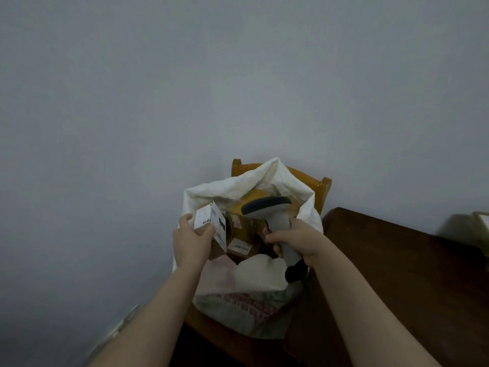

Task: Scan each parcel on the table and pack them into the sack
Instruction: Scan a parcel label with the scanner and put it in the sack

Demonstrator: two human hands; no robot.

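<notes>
Cardboard parcel [207, 223], upright, grasped by left grip [191, 243] just above sack [251, 276] mouth; right grip [297, 241] grasps scanner [267, 205] over sack.

left grip [191, 242] and right grip [297, 241] bare, forearms [158, 305] bare too.

No legible txt anywhere. White shipping lbl [218, 226] on small parcel [217, 251] at sack [254, 274] mouth: barcode strip + dark print blocks, too blurred to read. Second pale lbl [239, 246] on brown box [238, 223] inside sack: illegible. Red printed chars [246, 303] across sack's lower front w/ faded green marks beside, smeared, unreadable too.
</notes>
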